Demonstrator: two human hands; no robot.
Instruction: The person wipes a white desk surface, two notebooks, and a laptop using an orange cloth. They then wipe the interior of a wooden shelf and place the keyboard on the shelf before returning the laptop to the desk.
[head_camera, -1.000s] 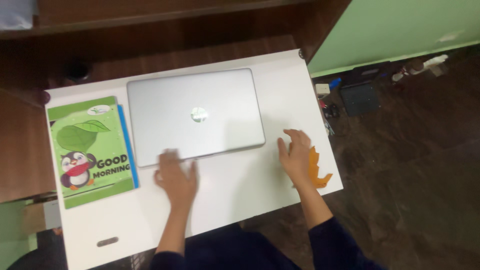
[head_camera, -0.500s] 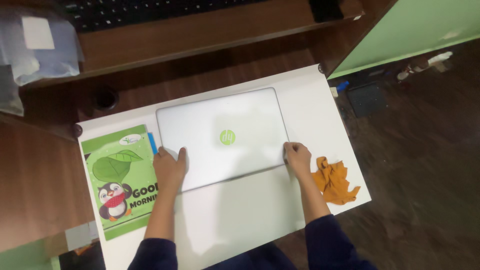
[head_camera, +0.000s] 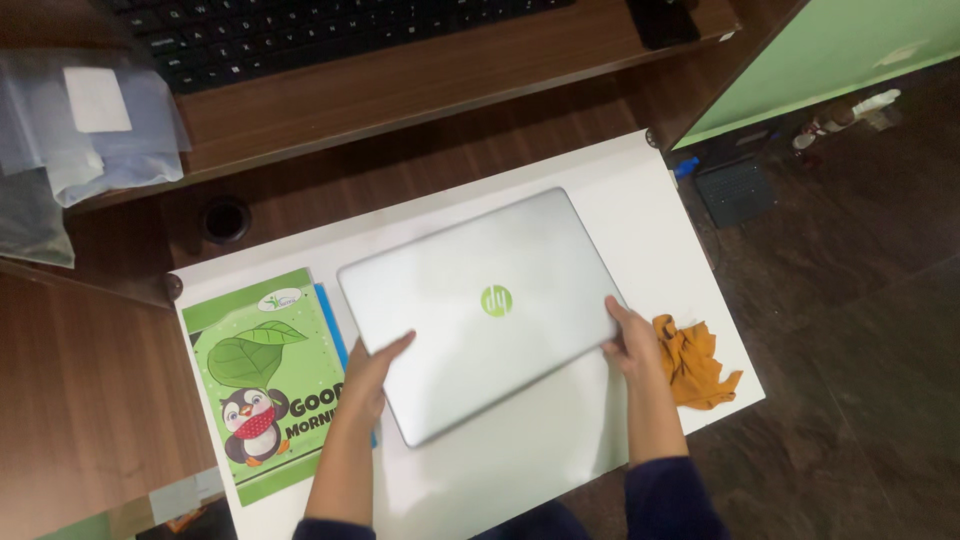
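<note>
**Two hands on a closed laptop**

Both hands grip the silver laptop (head_camera: 480, 310), lid shut, lying askew on the white table (head_camera: 620, 200). The left hand (head_camera: 372, 368) clasps the near-left edge, thumb laid on the lid, fingers out of sight beneath. The right hand (head_camera: 632, 342) closes over the near-right corner. Judgement: the step in hand is lifting or turning the machine; its near-left corner seems raised, though I cannot tell for sure. Next move calls for an even two-handed hold and a level carry.

Surroundings: a green notebook (head_camera: 265, 380) lies just left of the laptop, an orange cloth (head_camera: 697, 362) just right of the right hand. Far side: brown wooden desk, black keyboard (head_camera: 320, 30). Dark floor to the right.
</note>
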